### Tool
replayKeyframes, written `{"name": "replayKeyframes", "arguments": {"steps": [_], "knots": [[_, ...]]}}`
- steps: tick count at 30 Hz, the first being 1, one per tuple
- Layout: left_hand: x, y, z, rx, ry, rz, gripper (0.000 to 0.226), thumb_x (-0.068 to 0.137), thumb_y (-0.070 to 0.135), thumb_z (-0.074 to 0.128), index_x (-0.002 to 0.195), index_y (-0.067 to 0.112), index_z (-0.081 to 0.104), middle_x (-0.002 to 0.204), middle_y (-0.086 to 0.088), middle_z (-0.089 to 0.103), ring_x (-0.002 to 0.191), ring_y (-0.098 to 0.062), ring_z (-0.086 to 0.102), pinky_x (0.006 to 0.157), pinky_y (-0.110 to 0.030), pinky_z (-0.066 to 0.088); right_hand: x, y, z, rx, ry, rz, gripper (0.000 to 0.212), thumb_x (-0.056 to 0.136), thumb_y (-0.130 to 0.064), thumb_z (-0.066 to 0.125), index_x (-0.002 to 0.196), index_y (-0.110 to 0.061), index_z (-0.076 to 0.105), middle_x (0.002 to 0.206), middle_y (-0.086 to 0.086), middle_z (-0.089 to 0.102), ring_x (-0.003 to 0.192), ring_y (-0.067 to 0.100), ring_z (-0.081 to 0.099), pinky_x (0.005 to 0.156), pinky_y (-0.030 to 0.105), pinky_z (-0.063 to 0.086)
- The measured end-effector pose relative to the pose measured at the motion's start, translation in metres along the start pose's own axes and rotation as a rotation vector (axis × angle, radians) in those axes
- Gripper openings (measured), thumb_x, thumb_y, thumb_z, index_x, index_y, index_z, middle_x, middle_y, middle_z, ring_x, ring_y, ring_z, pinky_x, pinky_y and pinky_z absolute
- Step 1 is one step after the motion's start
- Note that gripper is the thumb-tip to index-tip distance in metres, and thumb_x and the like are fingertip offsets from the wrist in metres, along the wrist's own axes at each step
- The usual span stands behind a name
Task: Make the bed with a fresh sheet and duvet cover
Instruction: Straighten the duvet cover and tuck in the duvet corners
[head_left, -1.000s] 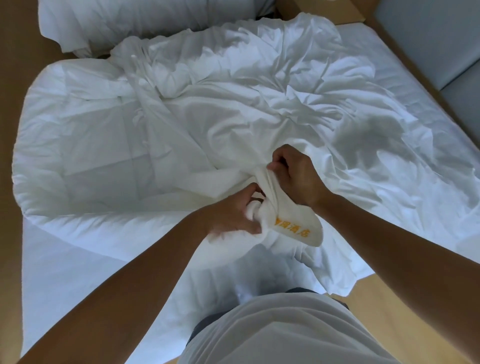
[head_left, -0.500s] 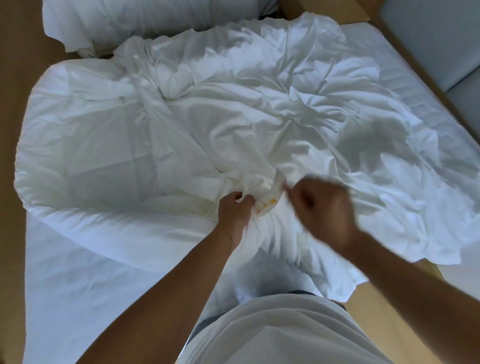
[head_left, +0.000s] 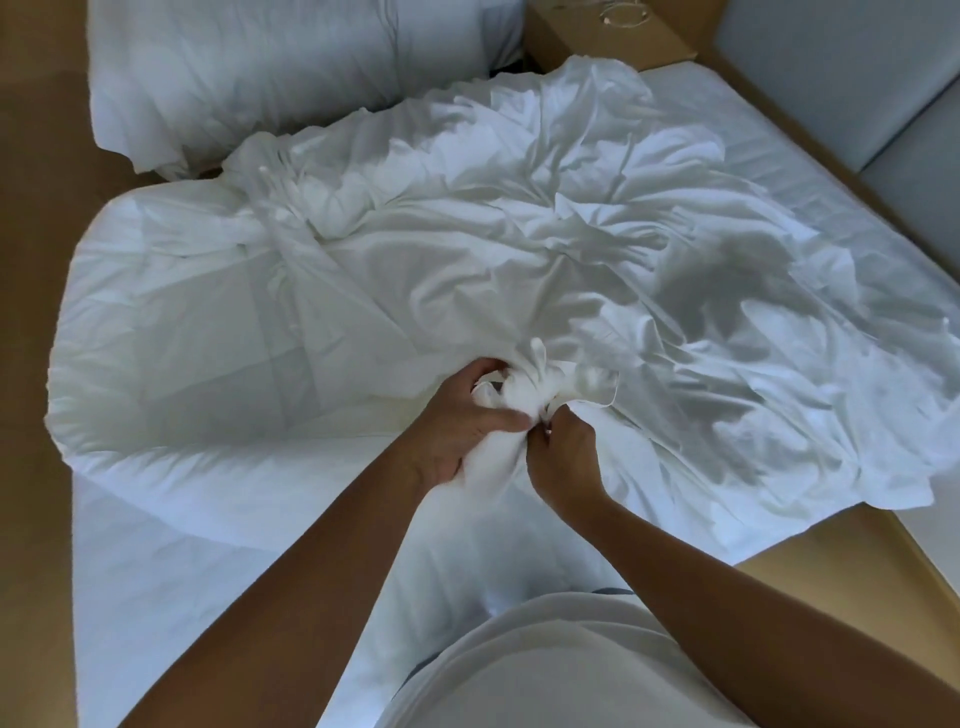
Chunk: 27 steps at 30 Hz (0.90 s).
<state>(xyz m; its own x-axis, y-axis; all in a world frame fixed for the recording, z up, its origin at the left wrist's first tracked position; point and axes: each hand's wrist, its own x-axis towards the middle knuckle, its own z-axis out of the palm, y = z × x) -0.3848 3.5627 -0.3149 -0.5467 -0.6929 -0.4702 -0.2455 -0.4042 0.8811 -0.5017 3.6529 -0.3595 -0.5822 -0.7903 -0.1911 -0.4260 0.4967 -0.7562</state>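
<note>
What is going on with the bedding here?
A person at the bed's edge grips a bunched corner of white bedding with the left hand and right hand, close together. The crumpled duvet cover sprawls over the mattress; the duvet lies to its left. The bed is not yet made.

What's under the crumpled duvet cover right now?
The duvet cover lies over the puffy duvet, which shows along the near-left edge, and over the sheeted mattress, bare at far right. What lies beneath its crumpled middle is covered.
</note>
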Motion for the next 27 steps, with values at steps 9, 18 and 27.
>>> {"name": "replayKeyframes", "arguments": {"steps": [9, 18, 27], "knots": [[0.001, 0.02, -0.004, 0.539, 0.128, 0.394, 0.041, 0.083, 0.01, 0.075, 0.121, 0.022, 0.066, 0.11, 0.014, 0.069, 0.098, -0.004, 0.065, 0.081, -0.015, 0.048, -0.019, -0.011, -0.025, 0.149, 0.137, 0.052, 0.031, 0.102, -0.025, 0.053, 0.077, -0.01, 0.045, 0.073, 0.003, 0.051, 0.071, 0.019, 0.049, 0.07, 0.033, 0.04], [0.001, 0.035, -0.006, 0.941, 0.156, 0.908, 0.033, 0.075, -0.01, 0.054, 0.093, 0.008, 0.075, 0.09, 0.0, 0.072, 0.083, -0.019, 0.045, 0.069, -0.031, 0.043, -0.041, -0.027, -0.042, 0.099, 0.047, -0.004, 0.052, 0.105, -0.04, 0.043, 0.061, -0.013, 0.037, 0.05, -0.003, 0.04, 0.043, 0.009, 0.038, 0.049, 0.02, 0.033], [-0.017, 0.009, 0.016, 0.687, -0.241, 0.49, 0.052, 0.082, -0.015, 0.048, 0.092, 0.033, 0.066, 0.09, 0.02, 0.064, 0.097, 0.002, 0.063, 0.088, -0.017, 0.046, -0.038, -0.044, -0.067, -0.226, 0.144, -0.196, 0.025, 0.1, -0.032, 0.053, 0.093, -0.01, 0.045, 0.073, 0.006, 0.062, 0.065, 0.03, 0.06, 0.061, 0.037, 0.045]]}}
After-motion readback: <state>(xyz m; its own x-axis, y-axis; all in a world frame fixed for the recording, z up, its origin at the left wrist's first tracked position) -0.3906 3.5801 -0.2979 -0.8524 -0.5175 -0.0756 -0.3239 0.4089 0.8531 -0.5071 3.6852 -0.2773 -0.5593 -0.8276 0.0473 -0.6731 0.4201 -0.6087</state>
